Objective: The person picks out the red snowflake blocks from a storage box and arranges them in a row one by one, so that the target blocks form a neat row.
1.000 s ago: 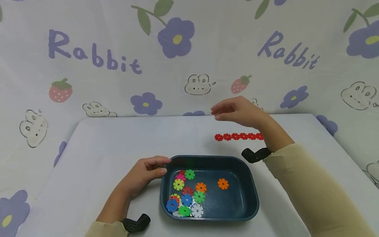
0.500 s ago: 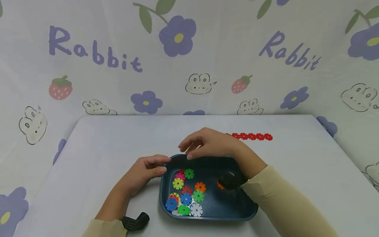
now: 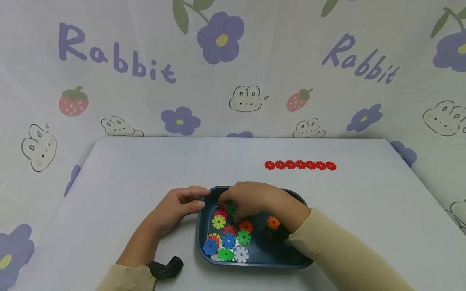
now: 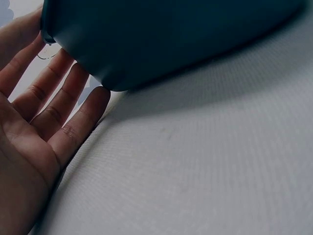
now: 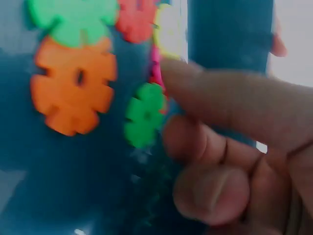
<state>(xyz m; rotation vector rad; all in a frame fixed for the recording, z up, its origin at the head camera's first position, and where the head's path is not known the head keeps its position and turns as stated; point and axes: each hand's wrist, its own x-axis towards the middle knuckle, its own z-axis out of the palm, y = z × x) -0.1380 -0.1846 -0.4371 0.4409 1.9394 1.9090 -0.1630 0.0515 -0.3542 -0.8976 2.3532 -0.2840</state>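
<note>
A dark blue tray point(image 3: 260, 252) holds several flower-shaped plastic snowflake discs, mostly toward its left side. My left hand point(image 3: 178, 208) touches the tray's left back corner; in the left wrist view its relaxed fingers point(image 4: 78, 115) lie along the outer wall. Inside the tray, my right hand point(image 3: 251, 198) reaches down at the back left with fingers bent. A green disc point(image 5: 144, 116) and a partly hidden pink disc point(image 5: 156, 66) lie right at its fingertips in the right wrist view. A gap shows between thumb and fingers, with no disc held there.
Behind the tray, a straight row of red discs point(image 3: 300, 165) lies on the white table point(image 3: 145, 161). An orange disc point(image 3: 273, 222) sits apart near the right wrist. Black wrist devices point(image 3: 167, 267) stick out from the sleeves. A printed cloth hangs behind.
My right hand has come from above the red row, left and down into the tray, uncovering the whole row. My left hand stays at the tray's corner.
</note>
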